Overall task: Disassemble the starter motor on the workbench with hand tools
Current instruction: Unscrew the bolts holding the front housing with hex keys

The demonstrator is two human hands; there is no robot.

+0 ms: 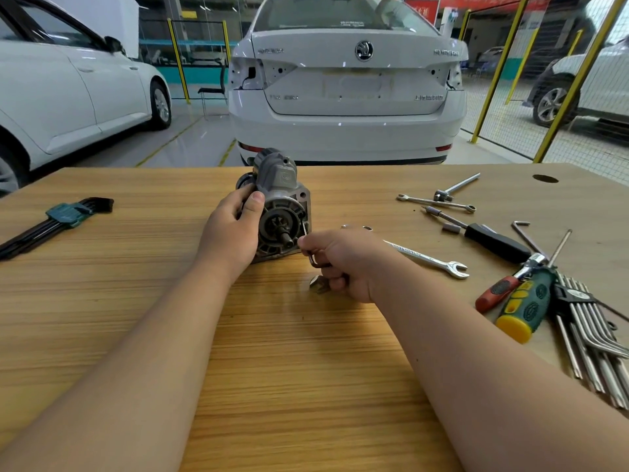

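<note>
Starter motor (279, 212): pinion end toward me, on workbench (306, 352) betw. my hands. L hand (235, 229) wraps its body, steadying it. R hand (343, 260), fingers curled, grips hex key (311, 260), tip at flange just beyond my thumb. Tip: seat key fully & square, turn slowly, else socket prob. rounds.

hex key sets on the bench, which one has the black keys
The left hex key set, black keys in a teal holder; the right set is silver, in a black holder.

grey starter motor (280, 206) — wood-grain workbench (136, 267), white car (347, 97)
</note>
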